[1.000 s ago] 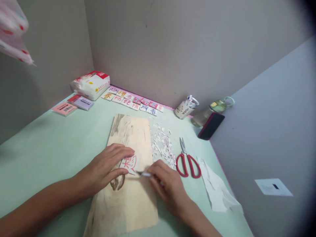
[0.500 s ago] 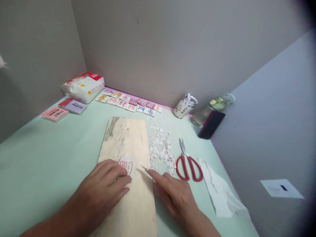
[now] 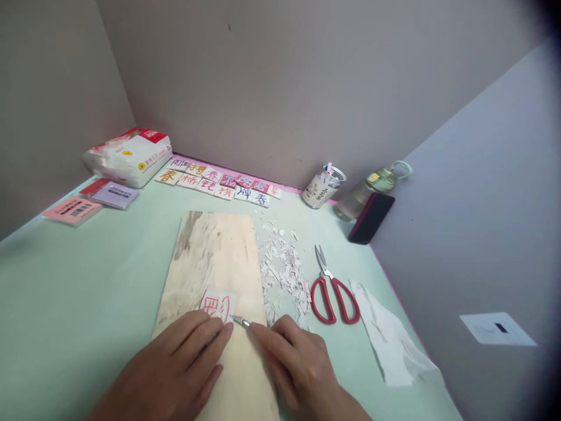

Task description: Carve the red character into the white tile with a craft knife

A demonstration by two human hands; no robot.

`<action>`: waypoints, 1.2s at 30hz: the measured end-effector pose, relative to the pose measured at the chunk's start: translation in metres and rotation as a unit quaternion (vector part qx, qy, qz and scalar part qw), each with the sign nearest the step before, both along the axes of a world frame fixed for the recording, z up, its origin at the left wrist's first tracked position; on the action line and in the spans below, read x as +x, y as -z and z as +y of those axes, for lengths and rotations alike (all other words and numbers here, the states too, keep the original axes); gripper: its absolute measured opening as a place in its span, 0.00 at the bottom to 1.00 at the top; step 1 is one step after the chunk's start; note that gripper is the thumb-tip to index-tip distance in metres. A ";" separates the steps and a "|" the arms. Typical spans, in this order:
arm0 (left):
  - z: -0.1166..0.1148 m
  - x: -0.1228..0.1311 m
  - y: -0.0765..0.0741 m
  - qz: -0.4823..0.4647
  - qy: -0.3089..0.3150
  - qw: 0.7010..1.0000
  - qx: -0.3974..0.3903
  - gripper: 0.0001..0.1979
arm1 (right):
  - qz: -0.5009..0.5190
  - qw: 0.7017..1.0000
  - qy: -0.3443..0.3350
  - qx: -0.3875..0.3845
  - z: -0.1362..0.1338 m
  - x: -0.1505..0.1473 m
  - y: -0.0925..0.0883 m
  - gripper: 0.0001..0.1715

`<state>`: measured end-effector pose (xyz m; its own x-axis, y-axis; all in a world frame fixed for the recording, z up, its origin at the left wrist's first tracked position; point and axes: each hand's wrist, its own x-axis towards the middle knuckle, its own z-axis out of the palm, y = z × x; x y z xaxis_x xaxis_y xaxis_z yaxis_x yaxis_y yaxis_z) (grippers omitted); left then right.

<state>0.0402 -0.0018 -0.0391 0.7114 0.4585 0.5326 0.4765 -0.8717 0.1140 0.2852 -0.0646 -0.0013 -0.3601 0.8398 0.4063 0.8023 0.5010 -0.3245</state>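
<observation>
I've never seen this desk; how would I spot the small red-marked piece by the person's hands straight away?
On the pale green table, find the long wooden board. The small whitish piece lies on it, partly covered by the left hand. Unlike the lettered pieces grouped near the wall, it sits alone on the board, the knife's tip at its edge.

Left hand [image 3: 170, 365] was palm down, back facing up, fingers [image 3: 213, 341] held close together, slightly bent, pointing up and rightward; thumb [image 3: 209, 389] sat lower, a bit apart. Right hand [image 3: 302, 356] was closed in a pen-style grip, index finger [image 3: 270, 341] reaching leftward, remaining fingers curled under. Fingertips of both were near each other, not touching. Right wrist [image 3: 339, 397] was bare, angled inward; forearms mostly ran out of frame.
</observation>
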 end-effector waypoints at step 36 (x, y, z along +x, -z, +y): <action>0.003 -0.005 -0.001 -0.002 0.023 1.000 -0.018 0.17 | 0.059 0.998 0.002 -0.021 0.000 0.001 0.000 0.18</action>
